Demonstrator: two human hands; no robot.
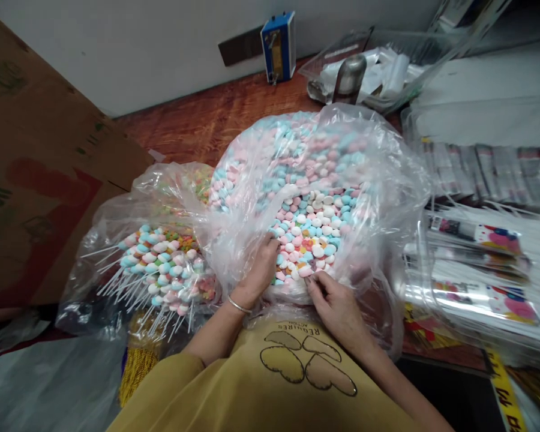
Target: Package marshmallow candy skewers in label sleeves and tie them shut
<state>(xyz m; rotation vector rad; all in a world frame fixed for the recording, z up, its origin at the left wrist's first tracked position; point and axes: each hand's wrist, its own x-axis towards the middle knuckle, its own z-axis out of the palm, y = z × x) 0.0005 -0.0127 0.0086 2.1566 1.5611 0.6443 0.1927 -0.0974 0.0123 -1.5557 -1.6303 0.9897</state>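
Observation:
A large clear plastic bag full of pink, blue and white candies lies open in front of me. My left hand, with a bangle at the wrist, is at the bag's left inner edge, its fingers curled; what they hold is hidden. At the near edge of the candies my right hand has thumb and forefinger pinched close to a pink candy, and I cannot make out what is between them. Left of the bag, candies on white sticks lie in another clear bag.
A cardboard box stands at the left. On the wooden table, a blue box stands by the wall. A metal bottle and a clear tray are behind the bag. Printed packets and white sticks lie right.

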